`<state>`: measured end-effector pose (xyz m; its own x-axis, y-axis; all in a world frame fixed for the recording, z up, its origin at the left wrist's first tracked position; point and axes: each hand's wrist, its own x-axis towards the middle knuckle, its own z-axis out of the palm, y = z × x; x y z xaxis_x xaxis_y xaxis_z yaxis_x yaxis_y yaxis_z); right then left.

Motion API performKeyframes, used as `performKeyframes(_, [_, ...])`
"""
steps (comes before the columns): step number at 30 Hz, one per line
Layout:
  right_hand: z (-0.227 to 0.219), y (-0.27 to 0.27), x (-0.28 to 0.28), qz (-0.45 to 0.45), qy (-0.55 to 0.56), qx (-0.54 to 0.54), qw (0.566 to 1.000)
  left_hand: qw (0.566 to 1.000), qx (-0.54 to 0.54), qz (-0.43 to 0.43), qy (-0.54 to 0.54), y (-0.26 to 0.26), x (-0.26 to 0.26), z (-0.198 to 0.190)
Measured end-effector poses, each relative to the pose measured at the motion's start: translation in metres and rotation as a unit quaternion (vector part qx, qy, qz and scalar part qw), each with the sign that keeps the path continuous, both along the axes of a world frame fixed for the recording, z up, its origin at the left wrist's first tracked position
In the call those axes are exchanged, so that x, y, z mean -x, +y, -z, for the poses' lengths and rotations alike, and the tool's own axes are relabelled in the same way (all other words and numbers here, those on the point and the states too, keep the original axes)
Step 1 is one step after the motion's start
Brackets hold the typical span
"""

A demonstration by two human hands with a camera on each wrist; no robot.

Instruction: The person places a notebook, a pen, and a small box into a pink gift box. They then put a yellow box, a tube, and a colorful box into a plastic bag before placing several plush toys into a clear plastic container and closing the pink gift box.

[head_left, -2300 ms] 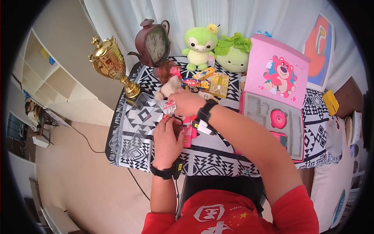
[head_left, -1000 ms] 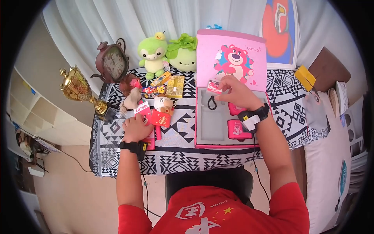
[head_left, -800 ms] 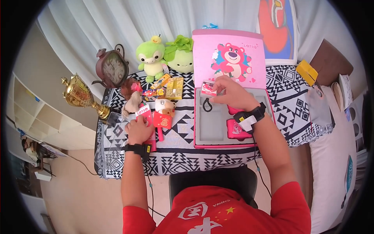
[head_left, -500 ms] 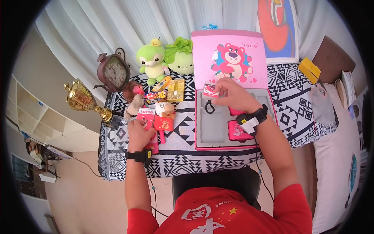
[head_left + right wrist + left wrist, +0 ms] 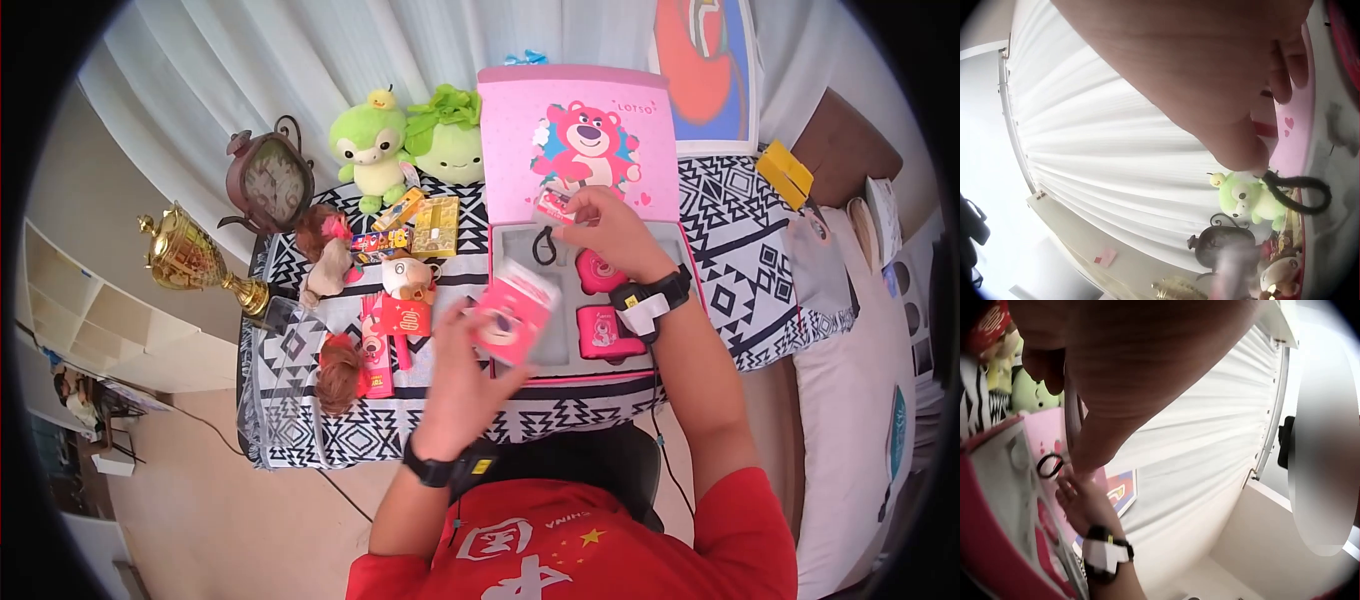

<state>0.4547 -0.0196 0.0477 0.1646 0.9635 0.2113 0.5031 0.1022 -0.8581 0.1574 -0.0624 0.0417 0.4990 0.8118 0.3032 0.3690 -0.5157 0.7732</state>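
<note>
My left hand (image 5: 462, 385) pinches a pink bear-print packet (image 5: 512, 318) between thumb and fingers, above the table by the gift box's left front corner. Over the box's grey tray (image 5: 540, 325), my right hand (image 5: 615, 235) pinches a small card (image 5: 553, 206) with a black loop (image 5: 544, 246) hanging below it. The loop also shows in the right wrist view, at the thumb of my right hand (image 5: 1210, 81). Two pink bear-print items (image 5: 606, 333) sit in the tray's compartments. The open lid (image 5: 583, 140) stands up behind.
Left of the box lie a long pink packet (image 5: 376, 350), a red envelope (image 5: 405, 316), a plush dog (image 5: 408, 278), a brown-haired item (image 5: 341, 375) and yellow boxes (image 5: 437, 226). Behind them are green plush toys (image 5: 372, 150), a clock (image 5: 272, 185) and a gold trophy (image 5: 195, 258).
My left hand has lifted the pink packet off the pile and carried it right, uncovering the brown-haired item. My right hand brought the card and loop from the left side to above the box.
</note>
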Motion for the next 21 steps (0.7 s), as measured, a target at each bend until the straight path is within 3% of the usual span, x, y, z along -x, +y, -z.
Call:
performKeyframes(2, [-0.006, -0.001, -0.001, 0.041, 0.054, -0.007, 0.998, 0.996, -0.012, 0.004, 0.092, -0.013, -0.013, 0.008])
performKeyframes(6, [-0.017, -0.004, 0.000, 0.021, 0.115, 0.023, 0.993, 0.990, -0.062, 0.013, 0.130, -0.014, -0.007, 0.009])
performKeyframes(9, [-0.017, -0.004, 0.006, -0.020, 0.149, 0.071, 0.986, 0.992, -0.025, 0.045, 0.113, -0.010, 0.002, 0.009])
performKeyframes(11, [-0.013, -0.004, 0.010, -0.002, 0.102, 0.064, 0.993, 0.996, 0.010, 0.076, 0.046, -0.009, 0.007, 0.007])
performKeyframes(16, [-0.010, -0.007, 0.014, -0.010, 0.092, 0.058, 0.994, 0.995, 0.085, 0.027, -0.049, -0.014, -0.001, 0.022])
performKeyframes(18, [-0.007, -0.006, 0.011, -0.014, 0.079, 0.060, 0.995, 0.991, -0.118, 0.034, 0.057, -0.010, -0.004, 0.026])
performKeyframes(21, [0.001, -0.002, 0.007, -0.032, 0.081, 0.079, 0.993, 0.985, -0.145, 0.043, 0.080, -0.006, -0.006, 0.020])
